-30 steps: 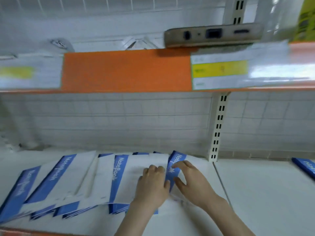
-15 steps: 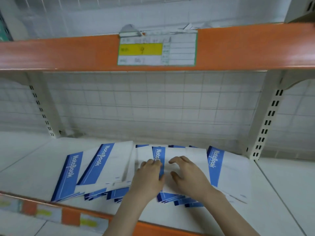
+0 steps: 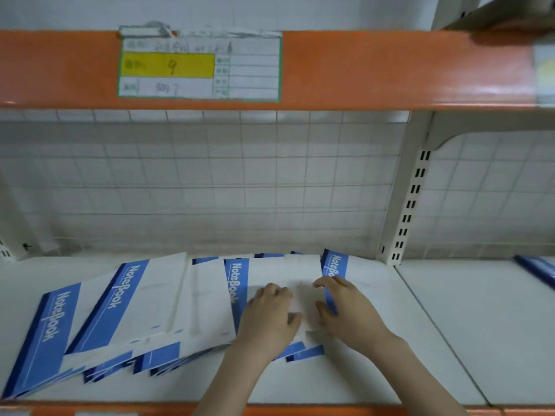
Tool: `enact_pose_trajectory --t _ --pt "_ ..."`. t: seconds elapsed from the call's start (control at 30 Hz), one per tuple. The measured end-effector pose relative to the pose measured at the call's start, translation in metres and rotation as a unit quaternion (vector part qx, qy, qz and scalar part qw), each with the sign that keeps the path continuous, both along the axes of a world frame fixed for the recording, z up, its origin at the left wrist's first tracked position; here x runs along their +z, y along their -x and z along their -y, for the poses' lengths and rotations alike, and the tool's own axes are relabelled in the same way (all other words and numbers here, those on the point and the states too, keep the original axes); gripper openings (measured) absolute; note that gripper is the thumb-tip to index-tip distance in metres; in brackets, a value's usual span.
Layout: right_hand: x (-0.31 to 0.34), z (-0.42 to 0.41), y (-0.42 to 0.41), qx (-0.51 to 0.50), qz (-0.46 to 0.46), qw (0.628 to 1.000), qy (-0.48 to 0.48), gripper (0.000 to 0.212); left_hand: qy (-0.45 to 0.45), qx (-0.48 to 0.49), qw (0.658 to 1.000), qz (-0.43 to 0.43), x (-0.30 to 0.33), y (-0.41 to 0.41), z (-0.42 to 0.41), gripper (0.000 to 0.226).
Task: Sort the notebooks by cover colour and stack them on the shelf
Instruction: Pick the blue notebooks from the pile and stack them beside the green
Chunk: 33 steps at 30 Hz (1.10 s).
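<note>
Both hands have parted slightly since half a second ago: the right hand now sits over the blue spine band of the rightmost notebook, while the left hand stays on the middle notebook. Left fingers are curled, knuckles up, pressing the white cover; whether they grip an edge cannot be told. Right fingers are bent and spread, with thumb and forefinger bracketing the blue band, apparently pinching it.

Location: the notebooks lie fanned and overlapping on the white shelf, from its left front corner to near the slotted upright. Another blue edge shows on the next bay.

Handling, as judged: thin, light, flexible softcovers with smooth faces, likely to slide over each other. Best taken by the stiffer bound spine edge, or squared up by pressing both long edges together.

Markings: "NoteBook" printed white on each blue band. The label on the orange beam carries a handwritten "9" on yellow; the remaining entries are illegible.
</note>
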State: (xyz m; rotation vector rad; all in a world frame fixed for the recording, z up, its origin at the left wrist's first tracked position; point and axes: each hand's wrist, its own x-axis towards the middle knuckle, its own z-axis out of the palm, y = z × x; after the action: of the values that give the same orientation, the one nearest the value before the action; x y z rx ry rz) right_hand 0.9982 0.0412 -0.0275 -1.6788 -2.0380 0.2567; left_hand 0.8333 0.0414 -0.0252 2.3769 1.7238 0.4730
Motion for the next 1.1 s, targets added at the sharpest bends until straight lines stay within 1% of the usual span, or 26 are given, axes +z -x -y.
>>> enact_pose_trajectory --t 0.13,0.27,0.4,0.47,0.57,0.7,0.77,0.83,0.9,1.0,1.1 --pt "-0.01 0.001 -0.022 -0.03 -0.003 0.999 0.014 0.043 -0.018 -0.005 0.999 -0.026 -0.005 -0.022 -0.006 0.051" --pt "-0.018 -0.002 -0.035 -0.041 0.025 0.997 0.052 0.054 0.006 0.002 0.998 -0.057 -0.01 -0.033 -0.011 0.071" --pt "-0.018 -0.006 -0.042 -0.045 0.061 0.995 0.066 0.045 0.072 -0.027 0.996 -0.049 -0.013 -0.026 -0.012 0.104" --pt "-0.015 -0.009 -0.043 -0.039 0.096 0.993 0.059 0.045 0.087 -0.038 0.994 -0.058 -0.012 -0.021 -0.014 0.112" --pt "-0.01 -0.011 -0.045 -0.021 0.149 0.987 0.047 0.049 0.072 -0.025 0.996 -0.038 -0.013 -0.021 -0.018 0.102" --pt "-0.009 -0.01 -0.043 0.008 0.218 0.976 0.017 0.066 0.083 -0.015 0.996 0.005 -0.015 -0.021 -0.02 0.096" --pt "-0.008 -0.009 -0.045 0.011 0.228 0.974 0.01 0.069 0.096 -0.016 0.994 0.047 -0.013 -0.018 -0.021 0.092" --pt "-0.007 -0.009 -0.051 0.015 0.218 0.976 0.02 0.071 0.106 -0.012 0.99 0.096 -0.012 -0.015 -0.023 0.086" --pt "-0.006 -0.009 -0.056 0.019 0.202 0.979 0.035 0.073 0.102 -0.008 0.988 0.118 -0.012 -0.013 -0.023 0.076" --pt "-0.003 -0.006 -0.06 0.027 0.185 0.982 0.034 0.065 0.082 -0.01 0.99 0.118 -0.014 -0.013 -0.022 0.065" --pt "-0.001 0.001 -0.062 0.038 0.204 0.978 0.001 0.049 0.065 -0.004 0.99 0.121 -0.014 -0.015 -0.02 0.055"
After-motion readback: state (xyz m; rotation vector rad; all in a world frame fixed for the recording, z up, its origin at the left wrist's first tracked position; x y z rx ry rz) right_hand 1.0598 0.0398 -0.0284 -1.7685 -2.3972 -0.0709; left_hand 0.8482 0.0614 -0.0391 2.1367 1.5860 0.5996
